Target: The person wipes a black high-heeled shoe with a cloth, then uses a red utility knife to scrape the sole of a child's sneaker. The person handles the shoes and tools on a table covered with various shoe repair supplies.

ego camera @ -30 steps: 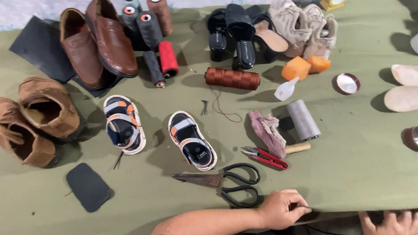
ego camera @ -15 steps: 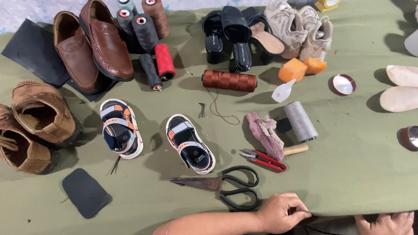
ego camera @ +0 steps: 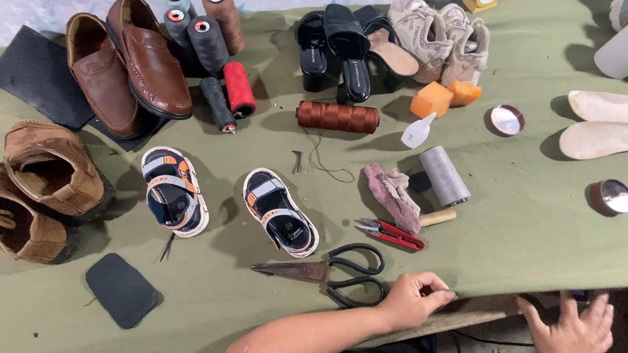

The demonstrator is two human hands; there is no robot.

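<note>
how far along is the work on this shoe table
Done: shoes, thread and tools lie spread on the green cloth. In hand: the left hand pinches the cloth's front edge; the right hand hangs open below it. Left: the scissors and small sandals lie untouched.

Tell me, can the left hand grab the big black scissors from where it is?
Probably yes. The left hand rests on the table's front edge, right beside the scissors, whose black handles point toward it. Nothing lies between them, so a short sideways move should do.
</note>
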